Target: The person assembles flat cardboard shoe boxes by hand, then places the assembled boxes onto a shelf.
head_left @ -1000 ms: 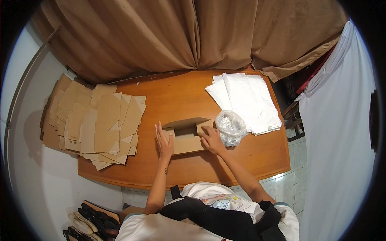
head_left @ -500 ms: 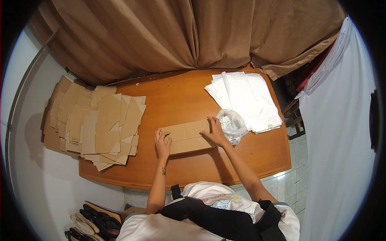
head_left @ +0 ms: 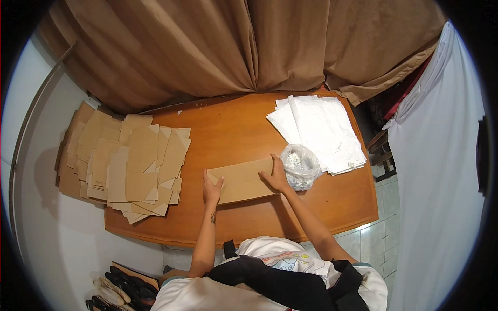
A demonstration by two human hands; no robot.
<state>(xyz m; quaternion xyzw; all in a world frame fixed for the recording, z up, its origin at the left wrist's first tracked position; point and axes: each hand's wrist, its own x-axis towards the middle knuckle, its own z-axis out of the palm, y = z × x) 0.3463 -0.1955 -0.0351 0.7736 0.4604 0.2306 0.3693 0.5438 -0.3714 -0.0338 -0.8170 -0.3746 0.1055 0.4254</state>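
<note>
A long, flat brown cardboard box [head_left: 241,182] lies in front of me near the table's front side, a plain smooth face upward. My left hand [head_left: 212,189] grips its left end, with the thumb over the top edge. At the opposite end my right hand [head_left: 276,177] holds the box, its thumb on the upper face and its fingers around the far corner. Just right of that hand stands a clear plastic bag [head_left: 301,165] with small whitish pieces inside, too small to make out.
Flat folded cardboard pieces [head_left: 141,150] are piled at the table's left. White sheets or flat bags [head_left: 324,129] lie stacked at the far right. The wooden table [head_left: 223,145] meets a brown curtain [head_left: 207,52] behind. Footwear [head_left: 124,287] sits at the lower left.
A seam ran along the box's upper face before; now a plain face is up. My hands have shifted from its top and corners to grip its ends.
</note>
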